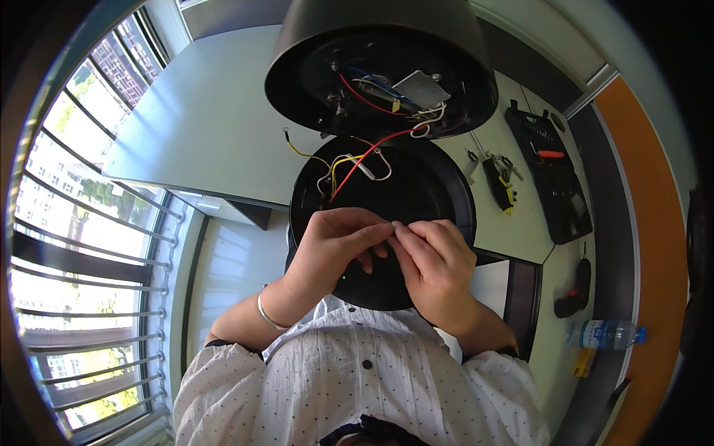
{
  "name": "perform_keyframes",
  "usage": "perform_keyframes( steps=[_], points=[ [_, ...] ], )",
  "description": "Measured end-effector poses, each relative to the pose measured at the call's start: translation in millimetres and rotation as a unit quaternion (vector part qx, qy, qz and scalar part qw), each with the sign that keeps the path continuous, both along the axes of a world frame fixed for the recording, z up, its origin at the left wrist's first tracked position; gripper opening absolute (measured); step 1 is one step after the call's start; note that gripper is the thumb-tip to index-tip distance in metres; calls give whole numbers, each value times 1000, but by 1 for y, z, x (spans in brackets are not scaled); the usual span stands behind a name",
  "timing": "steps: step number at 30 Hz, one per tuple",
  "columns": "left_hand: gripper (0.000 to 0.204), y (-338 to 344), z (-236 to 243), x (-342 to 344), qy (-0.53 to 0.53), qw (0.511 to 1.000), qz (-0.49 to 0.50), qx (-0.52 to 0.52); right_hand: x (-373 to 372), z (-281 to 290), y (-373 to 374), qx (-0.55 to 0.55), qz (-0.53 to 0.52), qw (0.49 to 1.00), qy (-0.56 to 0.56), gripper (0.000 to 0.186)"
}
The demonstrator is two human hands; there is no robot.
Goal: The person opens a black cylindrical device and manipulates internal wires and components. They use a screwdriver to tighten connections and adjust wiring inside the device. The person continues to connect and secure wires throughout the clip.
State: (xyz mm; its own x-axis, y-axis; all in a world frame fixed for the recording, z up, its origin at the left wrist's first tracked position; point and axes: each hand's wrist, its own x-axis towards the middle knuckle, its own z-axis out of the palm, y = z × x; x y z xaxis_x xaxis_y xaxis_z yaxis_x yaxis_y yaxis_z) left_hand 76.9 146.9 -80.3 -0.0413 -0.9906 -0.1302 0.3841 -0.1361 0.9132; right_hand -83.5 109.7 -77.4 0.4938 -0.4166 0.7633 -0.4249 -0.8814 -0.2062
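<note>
My left hand [331, 241] and my right hand [437, 262] meet fingertip to fingertip above a round black pan-like housing [439, 189]. Both are closed in a pinch; whatever sits between the fingertips is too small to make out. Just beyond them, a red wire [362, 160], a yellow wire [305, 154] and a white wire [388, 169] rise from the housing. Over its far side stands a tilted dark appliance body [312, 82], its open underside toward me. Inside that body show a metal plate [422, 89] and several wires.
A pale table [201, 111] spans the far left. At right lie a yellow-black tool [500, 186], a black tool case [547, 178] holding an orange-handled tool [550, 154], and a red-black tool [573, 293]. A water bottle [602, 334] lies nearer me. A barred window [89, 260] borders the left.
</note>
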Motion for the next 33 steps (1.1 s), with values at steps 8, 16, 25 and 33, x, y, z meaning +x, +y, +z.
perform_keyframes(
  steps=[8, 16, 25, 33],
  points=[
    [13, 0, -1, 8, -39, 999, 9, -31, 7, -4, -3, -8, 20, 999, -24, 26],
    [8, 1, 5, 22, -103, 992, 2, -75, 10, -8, -2, -20, 59, 998, -31, 29],
    [9, -2, 6, 31, -65, 995, -48, -53, 9, -10, 6, -23, 52, 998, -35, 29],
    [10, -5, 3, 19, -96, 994, -1, -48, 6, -21, 9, 16, 25, 997, -66, 29]
  ],
)
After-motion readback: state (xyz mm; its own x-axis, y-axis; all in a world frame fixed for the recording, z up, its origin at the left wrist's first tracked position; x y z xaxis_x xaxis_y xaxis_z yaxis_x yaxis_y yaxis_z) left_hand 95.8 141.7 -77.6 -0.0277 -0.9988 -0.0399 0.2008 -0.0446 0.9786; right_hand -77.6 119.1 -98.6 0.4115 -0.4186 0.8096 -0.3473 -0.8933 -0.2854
